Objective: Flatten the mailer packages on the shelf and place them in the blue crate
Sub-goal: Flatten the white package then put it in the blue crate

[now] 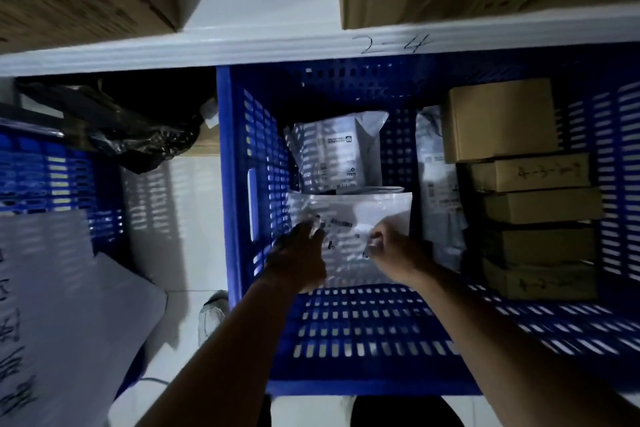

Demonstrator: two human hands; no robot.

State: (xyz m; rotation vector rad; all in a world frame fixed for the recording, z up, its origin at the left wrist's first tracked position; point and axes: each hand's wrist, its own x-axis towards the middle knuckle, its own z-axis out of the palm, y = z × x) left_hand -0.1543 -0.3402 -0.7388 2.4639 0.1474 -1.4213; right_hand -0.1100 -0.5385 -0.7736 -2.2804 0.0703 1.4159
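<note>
The white mailer point(349, 218) lay flat inside the blue crate point(235, 184), its long side running left to right under both hands. The left hand point(298, 253) pressed fingers-down on its near-left part; the right hand point(391, 250) pinched its near-right edge, equally near.

The crate point(242, 184) is bright blue, its walls pierced with rows of small slots. Inside lie white mailer packages point(349, 215) with black printed labels. At three o'clock sit plain brown cardboard boxes point(502, 121). At nine o'clock lies a glossy black plastic bag point(138, 135). The shelf edge point(242, 48) at twelve o'clock is white, with dark handwritten marks.
</note>
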